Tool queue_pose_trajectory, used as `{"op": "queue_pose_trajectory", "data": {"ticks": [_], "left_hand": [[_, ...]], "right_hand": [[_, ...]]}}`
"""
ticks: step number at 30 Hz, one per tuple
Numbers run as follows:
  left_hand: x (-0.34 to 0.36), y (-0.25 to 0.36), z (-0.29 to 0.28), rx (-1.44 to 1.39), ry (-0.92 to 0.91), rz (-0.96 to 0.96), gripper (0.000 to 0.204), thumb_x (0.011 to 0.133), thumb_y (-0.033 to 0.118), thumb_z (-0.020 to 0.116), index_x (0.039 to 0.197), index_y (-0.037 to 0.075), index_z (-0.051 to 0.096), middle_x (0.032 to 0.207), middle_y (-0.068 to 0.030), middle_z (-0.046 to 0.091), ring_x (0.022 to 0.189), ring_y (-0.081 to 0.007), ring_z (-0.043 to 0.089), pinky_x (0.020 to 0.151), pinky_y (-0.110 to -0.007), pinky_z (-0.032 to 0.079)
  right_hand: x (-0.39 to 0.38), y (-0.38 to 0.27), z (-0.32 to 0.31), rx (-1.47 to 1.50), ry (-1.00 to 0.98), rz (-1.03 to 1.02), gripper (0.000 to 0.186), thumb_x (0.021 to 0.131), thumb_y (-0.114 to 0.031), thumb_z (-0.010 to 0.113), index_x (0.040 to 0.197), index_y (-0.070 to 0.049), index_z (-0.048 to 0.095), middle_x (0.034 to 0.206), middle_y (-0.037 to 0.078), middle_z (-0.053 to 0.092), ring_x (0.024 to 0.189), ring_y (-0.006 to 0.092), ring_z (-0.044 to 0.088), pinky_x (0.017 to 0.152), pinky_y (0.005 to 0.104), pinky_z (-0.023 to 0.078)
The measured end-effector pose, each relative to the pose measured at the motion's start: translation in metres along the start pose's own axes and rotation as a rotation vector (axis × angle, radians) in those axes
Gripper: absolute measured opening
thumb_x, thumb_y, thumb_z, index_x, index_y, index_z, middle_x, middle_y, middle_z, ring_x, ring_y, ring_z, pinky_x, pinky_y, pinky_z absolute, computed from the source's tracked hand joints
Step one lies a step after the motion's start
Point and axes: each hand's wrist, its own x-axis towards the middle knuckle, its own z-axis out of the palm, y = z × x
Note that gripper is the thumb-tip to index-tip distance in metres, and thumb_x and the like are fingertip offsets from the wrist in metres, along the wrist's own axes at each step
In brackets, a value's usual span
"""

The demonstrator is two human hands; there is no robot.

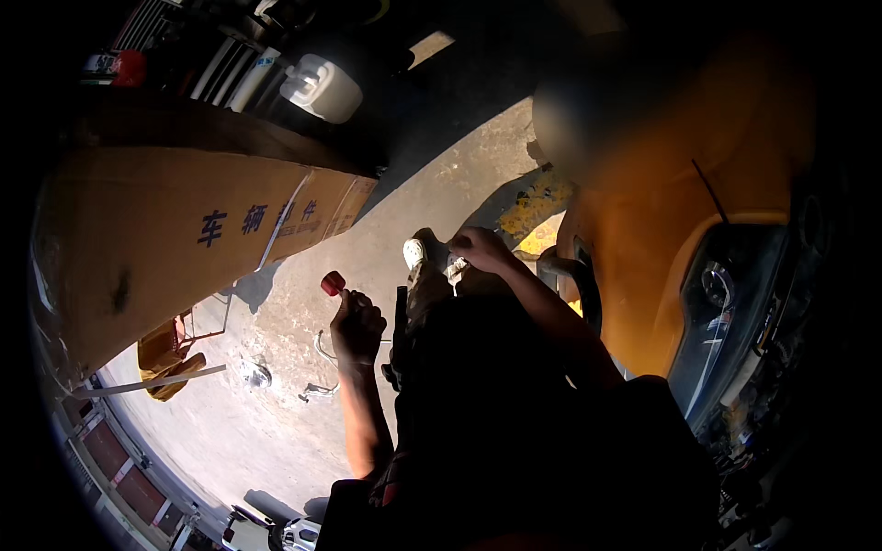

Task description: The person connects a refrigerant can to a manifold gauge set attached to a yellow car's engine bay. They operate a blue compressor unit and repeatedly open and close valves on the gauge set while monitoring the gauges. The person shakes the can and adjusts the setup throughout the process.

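Observation:
My left hand (358,329) is raised over the floor, fingers curled in with the thumb side up. Pinched at its fingertips is a small red cylinder (333,283), shaped like a cap or a short roll; the frame does not show which. My right hand (480,249) is held out in front of my body, in shadow, with its fingers bent together. Whatever may be between those fingers is hidden. Below it show my light shoes (415,253), and the orange machine body (634,266) is just to its right.
A long cardboard box (156,230) fills the left side. Behind it stands a white plastic jug (322,89). A black curved pipe (588,286) juts from the orange machine. Bent metal pieces (319,392) and a yellow-brown cloth or bag (165,361) are at lower left.

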Motion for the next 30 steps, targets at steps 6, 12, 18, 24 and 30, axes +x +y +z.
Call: {"op": "queue_pose_trajectory", "data": {"ticks": [6,12,18,24,30], "left_hand": [[0.214,0.097,0.082,0.094,-0.064,-0.119,0.027,0.099,0.032,0.031,0.089,0.016,0.051,0.068,0.002,0.047,0.054,-0.0124,0.043,0.047,-0.028,0.034],[0.414,0.075,0.204,0.156,-0.095,-0.44,0.022,0.097,0.025,0.04,0.078,0.014,0.046,0.063,0.0026,0.04,0.052,-0.0098,0.037,0.048,-0.025,0.032],[0.508,0.038,0.296,0.398,0.128,-0.505,0.02,0.095,0.027,0.044,0.085,0.011,0.052,0.06,-0.0011,0.043,0.046,-0.0115,0.038,0.042,-0.023,0.031],[0.53,-0.009,0.241,0.598,0.54,-0.531,0.021,0.094,0.031,0.047,0.088,0.012,0.054,0.069,-0.0032,0.054,0.054,-0.0126,0.049,0.046,-0.023,0.041],[0.597,-0.065,0.243,0.291,0.835,-0.642,0.025,0.096,0.029,0.038,0.082,0.01,0.049,0.069,-0.0026,0.047,0.053,-0.015,0.04,0.049,-0.029,0.036]], "right_hand": [[0.104,0.012,-0.125,0.379,0.147,0.152,0.018,0.083,-0.018,0.057,0.085,0.0,0.061,0.073,0.01,0.062,0.062,0.0186,0.062,0.058,0.0301,0.05],[0.173,0.131,-0.18,0.526,0.625,0.233,0.016,0.064,-0.015,0.069,0.071,-0.005,0.06,0.07,0.012,0.059,0.063,0.0284,0.059,0.056,0.0346,0.049],[0.27,0.145,-0.28,0.909,0.623,0.749,0.015,0.079,-0.014,0.06,0.072,-0.002,0.054,0.063,0.008,0.055,0.054,0.0197,0.062,0.044,0.0306,0.049],[0.437,0.343,-0.353,1.081,0.834,0.98,0.027,0.076,-0.021,0.068,0.075,0.001,0.052,0.067,0.012,0.057,0.055,0.0223,0.062,0.044,0.0323,0.051],[0.596,0.52,-0.387,1.34,1.133,1.172,0.073,0.071,-0.022,0.076,0.128,0.001,0.036,0.118,0.02,0.05,0.089,0.0337,0.059,0.064,0.0401,0.057]]}}
